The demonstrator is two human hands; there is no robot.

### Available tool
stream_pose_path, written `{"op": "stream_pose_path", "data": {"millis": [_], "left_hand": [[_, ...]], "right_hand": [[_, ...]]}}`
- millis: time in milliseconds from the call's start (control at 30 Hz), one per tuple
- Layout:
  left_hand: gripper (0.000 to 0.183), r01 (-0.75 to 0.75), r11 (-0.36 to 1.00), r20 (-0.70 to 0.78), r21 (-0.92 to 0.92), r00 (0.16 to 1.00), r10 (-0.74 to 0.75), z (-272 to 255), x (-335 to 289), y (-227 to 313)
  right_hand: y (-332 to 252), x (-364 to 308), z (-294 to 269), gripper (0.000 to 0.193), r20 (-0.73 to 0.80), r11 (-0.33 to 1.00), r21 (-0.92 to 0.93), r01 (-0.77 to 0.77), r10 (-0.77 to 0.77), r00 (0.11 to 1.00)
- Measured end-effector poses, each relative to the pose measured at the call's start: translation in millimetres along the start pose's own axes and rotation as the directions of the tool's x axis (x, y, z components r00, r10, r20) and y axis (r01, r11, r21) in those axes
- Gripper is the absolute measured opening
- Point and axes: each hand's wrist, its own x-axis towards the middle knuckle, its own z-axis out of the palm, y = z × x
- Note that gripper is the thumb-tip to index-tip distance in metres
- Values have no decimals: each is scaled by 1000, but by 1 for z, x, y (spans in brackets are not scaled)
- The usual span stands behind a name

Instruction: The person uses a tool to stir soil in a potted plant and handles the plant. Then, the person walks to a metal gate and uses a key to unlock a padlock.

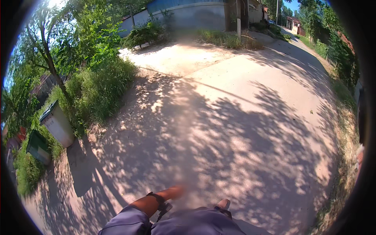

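My left hand (175,192) reaches forward across my front, low in the view and over the shaded path. Its fingers are smeared by motion and I cannot see anything held in them. A dark strap (158,197) circles that wrist, with a small dark device (164,209) beside it. My right hand does not show. A rounded, brownish tip (224,203), probably the front of a shoe, pokes out past my dark purple-grey clothing (196,220).
A pale path (219,156), dappled with tree shade, runs toward the far right. At left, a grey bin (58,124) and a green bin (38,147) stand by bushes (100,90). A pole (239,19) and a grey-blue wall (192,18) rise ahead. Dry grass (344,156) edges the right.
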Motion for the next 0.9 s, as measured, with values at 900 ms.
{"op": "stream_pose_path", "data": {"millis": [900], "left_hand": [[15,-19,1000,200,-3,980,19,-299,840,117]], "right_hand": [[6,736,-313,29,56,340,834,-434,731,680]]}}
